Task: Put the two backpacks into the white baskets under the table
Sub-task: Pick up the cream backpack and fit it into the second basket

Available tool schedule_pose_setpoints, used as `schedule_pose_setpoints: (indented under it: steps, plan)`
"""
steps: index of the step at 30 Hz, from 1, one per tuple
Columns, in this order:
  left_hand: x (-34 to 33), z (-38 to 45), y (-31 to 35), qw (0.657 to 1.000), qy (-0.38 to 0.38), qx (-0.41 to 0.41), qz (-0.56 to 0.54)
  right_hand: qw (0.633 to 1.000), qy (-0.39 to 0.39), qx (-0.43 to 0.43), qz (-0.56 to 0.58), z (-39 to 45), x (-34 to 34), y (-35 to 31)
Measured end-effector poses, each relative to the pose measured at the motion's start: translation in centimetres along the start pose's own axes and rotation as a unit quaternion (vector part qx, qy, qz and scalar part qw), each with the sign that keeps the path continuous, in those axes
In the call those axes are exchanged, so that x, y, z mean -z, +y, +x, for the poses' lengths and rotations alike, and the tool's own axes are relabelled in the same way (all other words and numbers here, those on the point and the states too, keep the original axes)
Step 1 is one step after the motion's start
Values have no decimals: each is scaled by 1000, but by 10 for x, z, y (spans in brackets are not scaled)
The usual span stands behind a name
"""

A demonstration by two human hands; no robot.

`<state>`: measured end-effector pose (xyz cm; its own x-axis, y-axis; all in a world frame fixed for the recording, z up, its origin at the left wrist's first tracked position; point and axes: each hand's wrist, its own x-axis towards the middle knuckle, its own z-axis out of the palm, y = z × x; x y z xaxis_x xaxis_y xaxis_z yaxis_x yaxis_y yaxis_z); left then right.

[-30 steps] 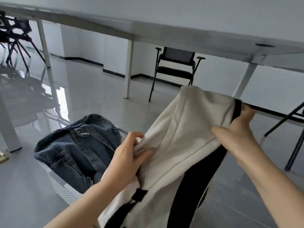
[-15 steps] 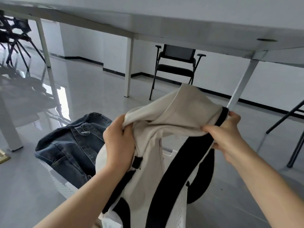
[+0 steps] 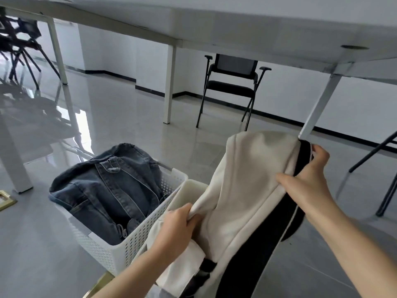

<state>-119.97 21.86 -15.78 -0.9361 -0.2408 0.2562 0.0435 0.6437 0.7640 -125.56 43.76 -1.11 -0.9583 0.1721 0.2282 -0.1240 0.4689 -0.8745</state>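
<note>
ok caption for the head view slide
Both hands hold the cream backpack; denim backpack already in basket.

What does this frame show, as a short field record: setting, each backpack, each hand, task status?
setting: under a white table, glossy grey floor, black chair behind
denim backpack: lying in a white perforated basket, spilling over its rim
cream backpack: black straps, held up in the air, right of that basket
left hand: pinching cream fabric low on the bag
right hand: gripping the bag's upper edge by the strap
second basket: not clearly visible
status: one bag placed, one not yet
</note>
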Motion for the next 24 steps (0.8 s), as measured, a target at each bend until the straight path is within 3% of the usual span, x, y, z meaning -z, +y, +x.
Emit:
schedule_pose_setpoints:
  steps: [2, 6, 11, 14, 17, 20, 22, 24]
  plan:
    - [-1, 3, -5, 1000, 12, -3, -8, 1000, -4, 9, -6, -1, 1, 2]
    - [-1, -8, -7, 988, 125, -41, -80, 998, -26, 57, -1, -2, 0, -4]
    - [-13, -9, -6, 979, 163, 23, -124, 989, -20, 143, -40, -4, -17, -13]
    - [-23, -3, -3, 989, 101, 41, -103, 984, -38, 174, -31, -4, -25, -20]
    - [-29, 4, -16, 997, -47, 57, 24, 976, -66, 202, -44, 0, -34, -25]
    - [-24, 8, -41, 953, -202, 92, 206, 968, -91, 222, -69, -2, -45, -20]
    - [-14, 8, -45, 937, -231, 99, 244, 964, -101, 230, -92, -7, -53, -14]
    - [-7, -1, -43, 951, -202, 94, 216, 964, -104, 224, -96, -11, -57, -11]
